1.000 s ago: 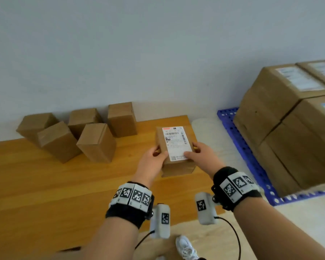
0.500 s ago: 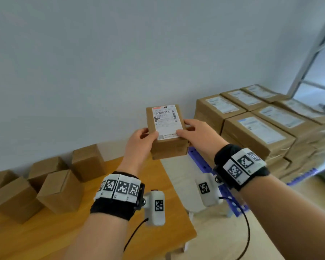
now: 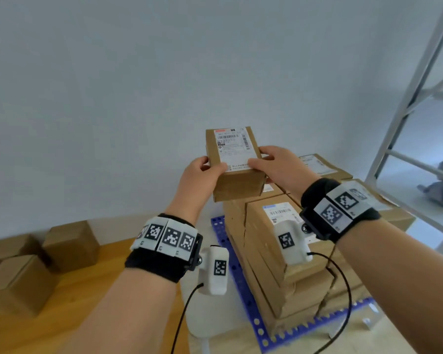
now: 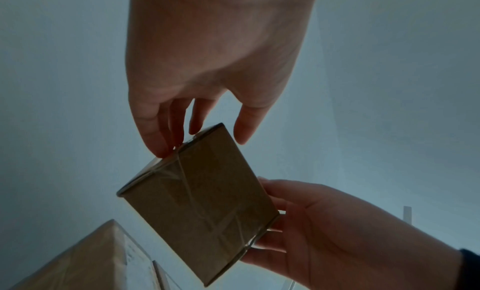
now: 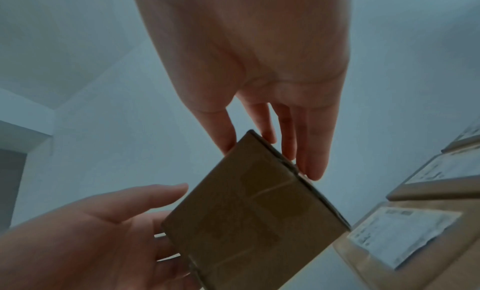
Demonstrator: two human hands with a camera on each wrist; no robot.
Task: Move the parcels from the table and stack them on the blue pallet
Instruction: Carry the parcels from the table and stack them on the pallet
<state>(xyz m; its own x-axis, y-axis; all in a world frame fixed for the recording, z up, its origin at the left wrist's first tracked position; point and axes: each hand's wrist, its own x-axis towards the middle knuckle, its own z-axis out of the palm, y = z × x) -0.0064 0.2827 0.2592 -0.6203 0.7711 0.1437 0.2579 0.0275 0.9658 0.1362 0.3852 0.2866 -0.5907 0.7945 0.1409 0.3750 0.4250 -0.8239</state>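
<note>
Pale blue-grey wall is filling the background, and against it a small brown cardboard parcel with a white shipping label (image 3: 234, 162) is hanging in the air, above the near-left corner of the stack of labelled brown cardboard parcels (image 3: 284, 254) and clear of it. Both hands are holding it from opposite sides. The left hand (image 3: 201, 178) is making its grip with fingers curled down the left side and thumb on the labelled top; the right hand (image 3: 279, 166) is doing the same on the right side. The stack is sitting on the blue perforated plastic pallet (image 3: 243, 292) at right. At near left, the light wooden surface (image 3: 87, 302) is carrying three plain brown cardboard boxes (image 3: 69, 245). A white metal frame (image 3: 407, 103) is standing at far right.
</note>
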